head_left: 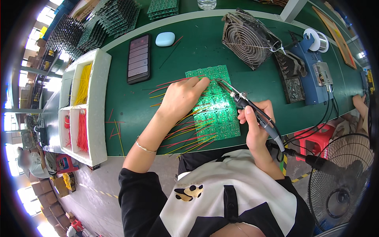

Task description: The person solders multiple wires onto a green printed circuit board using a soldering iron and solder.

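Observation:
A green circuit board panel (pixel 223 114) lies on the green table before me, with several red and yellow wires (pixel 189 136) running off its left side. My left hand (pixel 183 94) rests over the panel's upper left, thumb and fingers pinched together at the board. Wires pass beneath it; whatever the fingertips pinch is hidden. My right hand (pixel 258 122) is closed round a soldering iron (pixel 258 116) with a metal guide along its front. The iron's tip meets or hovers just above the upper part of the board, near my left fingertips; contact is too small to tell.
A white foam tray (pixel 101 114) of yellow and red wires stands left. Beyond are a phone (pixel 139 59), a pale blue case (pixel 165 39) and a caged fan (pixel 248 41). Right are a blue soldering station (pixel 312 75), a solder spool (pixel 321 42), cables and a large fan (pixel 339 189).

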`<state>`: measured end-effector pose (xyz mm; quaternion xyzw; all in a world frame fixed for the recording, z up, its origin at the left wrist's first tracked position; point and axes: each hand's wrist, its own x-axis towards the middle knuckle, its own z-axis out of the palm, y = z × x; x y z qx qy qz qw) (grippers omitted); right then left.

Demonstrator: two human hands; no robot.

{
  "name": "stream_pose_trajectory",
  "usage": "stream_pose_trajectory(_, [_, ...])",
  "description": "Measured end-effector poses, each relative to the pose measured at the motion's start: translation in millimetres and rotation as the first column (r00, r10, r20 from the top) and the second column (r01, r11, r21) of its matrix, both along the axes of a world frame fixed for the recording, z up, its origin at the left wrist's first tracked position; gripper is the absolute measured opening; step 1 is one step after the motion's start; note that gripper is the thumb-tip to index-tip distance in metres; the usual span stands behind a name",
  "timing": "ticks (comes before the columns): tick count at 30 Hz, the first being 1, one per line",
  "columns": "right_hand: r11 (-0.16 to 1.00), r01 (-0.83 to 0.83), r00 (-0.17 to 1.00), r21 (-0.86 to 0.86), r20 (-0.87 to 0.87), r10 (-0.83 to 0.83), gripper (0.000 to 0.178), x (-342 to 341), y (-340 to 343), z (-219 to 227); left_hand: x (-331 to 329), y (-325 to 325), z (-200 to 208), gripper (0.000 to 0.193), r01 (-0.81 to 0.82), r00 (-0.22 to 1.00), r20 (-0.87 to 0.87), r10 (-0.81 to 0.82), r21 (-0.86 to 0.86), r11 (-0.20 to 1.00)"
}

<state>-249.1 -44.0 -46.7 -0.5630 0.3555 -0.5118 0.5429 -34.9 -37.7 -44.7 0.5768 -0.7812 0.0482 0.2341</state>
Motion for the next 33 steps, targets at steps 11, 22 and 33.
stream_pose_trajectory(11, [1.0,0.011,0.999,0.006,0.042,-0.012,0.018,1,-1,0,-1,0,2,0.01,0.0,1.0,-0.024,0.001,0.043,0.999])
stream_pose_trajectory(22, [0.995,0.099,0.991,-0.001,0.088,-0.098,0.018,0,-1,-1,1,9,29,0.01,-0.09,0.987,-0.134,0.09,0.006,0.996])
stream_pose_trajectory(33, [0.992,0.113,0.988,0.054,0.098,-0.117,0.017,-19,-3,2,5,33,39,0.016,-0.025,0.915,-0.392,0.097,0.185,0.982])
